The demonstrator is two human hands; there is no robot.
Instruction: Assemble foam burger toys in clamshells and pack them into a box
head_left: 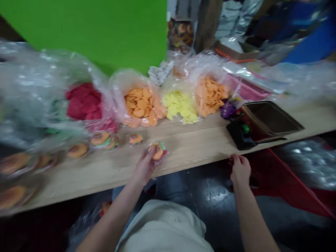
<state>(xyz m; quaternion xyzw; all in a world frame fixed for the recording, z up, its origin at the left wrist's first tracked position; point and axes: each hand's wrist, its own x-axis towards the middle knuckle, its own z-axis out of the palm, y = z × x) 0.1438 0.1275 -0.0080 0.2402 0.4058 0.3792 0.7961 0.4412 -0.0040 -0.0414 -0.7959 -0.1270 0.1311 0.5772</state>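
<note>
My left hand (144, 168) is closed on the edge of a small toy burger in a clear wrapper (159, 151), over the front part of the wooden table (189, 147). Orange, green and red layers show in the burger. Close to the table's front edge on the right, my right hand (240, 169) has its fingers curled together; whether anything is between them is hidden. Another wrapped burger (135, 138) lies just left of the held one, and more wrapped burgers (99, 138) trail off to the left.
Open plastic bags along the back hold red pieces (84, 101), orange pieces (141, 103), yellow pieces (181, 105) and more orange pieces (211, 92). A dark tray (273, 117) lies at the right beside a black item (240, 134). Behind stands a green panel (105, 31).
</note>
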